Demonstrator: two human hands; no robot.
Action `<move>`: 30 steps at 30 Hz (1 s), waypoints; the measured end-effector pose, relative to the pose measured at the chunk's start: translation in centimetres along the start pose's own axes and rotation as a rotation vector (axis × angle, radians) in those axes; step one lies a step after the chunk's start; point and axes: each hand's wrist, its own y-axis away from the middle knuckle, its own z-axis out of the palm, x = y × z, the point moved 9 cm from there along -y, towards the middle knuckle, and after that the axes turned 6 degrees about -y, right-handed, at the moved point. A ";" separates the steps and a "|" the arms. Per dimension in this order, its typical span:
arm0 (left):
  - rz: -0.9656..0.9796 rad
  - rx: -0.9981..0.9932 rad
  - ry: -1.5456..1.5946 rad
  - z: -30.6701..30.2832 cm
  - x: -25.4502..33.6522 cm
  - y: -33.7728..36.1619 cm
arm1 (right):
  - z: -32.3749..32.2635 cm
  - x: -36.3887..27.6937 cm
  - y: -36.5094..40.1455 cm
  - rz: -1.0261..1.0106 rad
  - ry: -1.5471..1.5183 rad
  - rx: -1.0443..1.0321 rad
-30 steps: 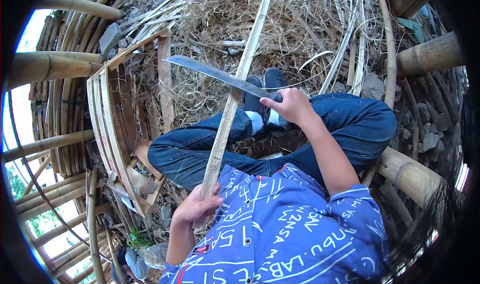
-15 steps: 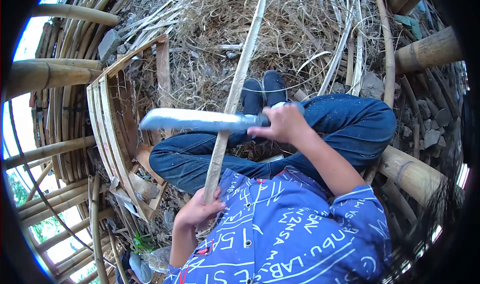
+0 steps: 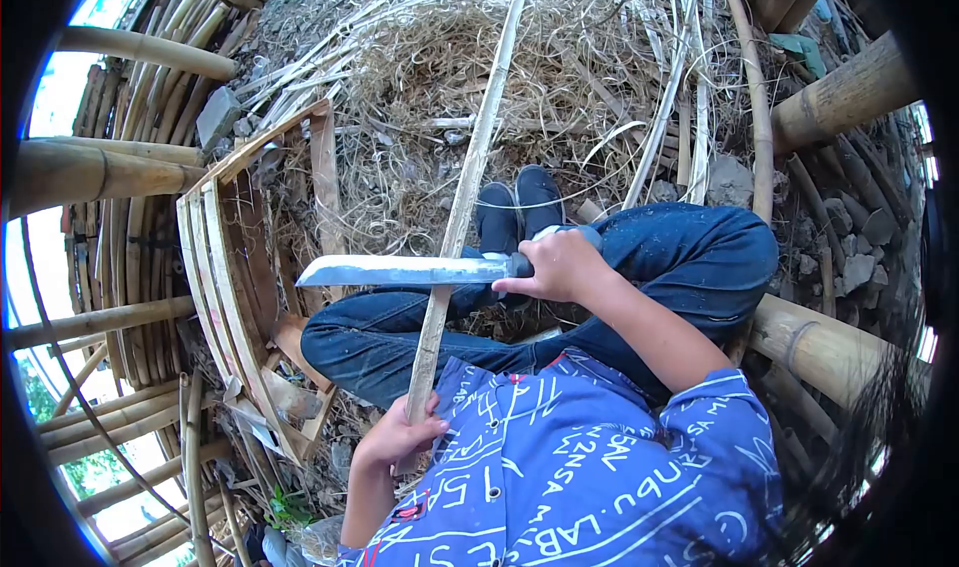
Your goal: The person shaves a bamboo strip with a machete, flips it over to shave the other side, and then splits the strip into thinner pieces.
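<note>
My right hand [image 3: 559, 267] is wrapped round the dark handle of a machete [image 3: 400, 270]. Its broad, pale blade points left and lies across a long bamboo strip [image 3: 470, 182]; whether it cuts into the strip cannot be made out. Near my waist, my left hand [image 3: 400, 433] grips the lower end of that strip, fingers closed and thumb on top. From there the strip slants up and away past my dark shoes [image 3: 519, 207]. Both hands are in front of my blue printed shirt [image 3: 559, 467], above my bent legs in jeans [image 3: 679, 257].
Curly shavings [image 3: 450, 57] and thin strips cover the ground ahead. A wooden crate frame [image 3: 225, 277] stands at left, near stacked bamboo poles [image 3: 140, 217]. Thick bamboo [image 3: 849, 92] and broken stones [image 3: 859, 257] are at right.
The machete has moved slightly down and to the right along with my right hand, and its blade is less blurred. The strip's far end has come lower in view. My left hand keeps its grip.
</note>
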 end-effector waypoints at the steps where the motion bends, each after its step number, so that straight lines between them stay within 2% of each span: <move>1: -0.003 -0.009 0.018 -0.1 -0.2 0.2 | -0.1 0.6 -0.3 0.013 -0.007 0.001; 4: 0.009 -0.023 0.041 -0.8 -0.9 1.5 | -1.3 4.4 -1.9 0.110 -0.009 0.071; 6: 0.025 -0.036 0.082 -0.9 -1.3 1.9 | -3.0 8.4 -2.9 0.273 -0.050 0.096; 10: -0.002 0.000 0.094 -1.8 -1.5 1.1 | -4.4 7.5 -2.9 0.259 0.015 0.056; 12: -0.002 -0.127 0.084 -1.8 -1.8 0.4 | -3.5 6.7 -2.2 0.244 -0.009 0.032; 14: 0.010 -0.141 0.077 -1.6 -1.3 -0.1 | -3.0 5.4 -1.1 0.212 0.016 -0.029; 17: -0.101 0.157 -0.089 -2.7 -0.8 -0.8 | -0.8 3.3 -0.2 0.128 -0.016 -0.052; 18: -0.100 0.158 -0.093 -2.6 -1.0 -1.2 | -0.6 2.1 0.0 0.116 -0.015 -0.082; 20: -0.032 0.327 -0.323 -4.2 -0.7 -1.8 | 0.2 0.3 0.2 0.067 -0.041 -0.098; 22: -0.045 0.331 -0.289 -3.7 -0.9 -1.9 | 0.9 0.2 -0.1 0.075 -0.083 -0.120; 24: 0.023 0.373 -0.271 -3.3 -0.6 -1.7 | 1.0 0.4 -0.7 0.056 -0.070 -0.108; 26: 0.034 0.374 -0.319 -3.2 -0.9 -1.5 | 0.6 2.8 -2.5 0.039 0.062 -0.049; 28: -0.037 0.325 -0.204 -2.5 -2.4 -1.1 | -0.2 7.3 -4.5 0.193 0.179 -0.021; 29: -0.095 0.293 -0.091 -2.8 -4.1 -1.2 | -1.7 9.6 -4.7 0.386 0.094 -0.071; 30: -0.092 0.295 -0.084 -2.4 -4.0 -1.2 | -2.4 11.4 -4.7 0.479 -0.014 -0.056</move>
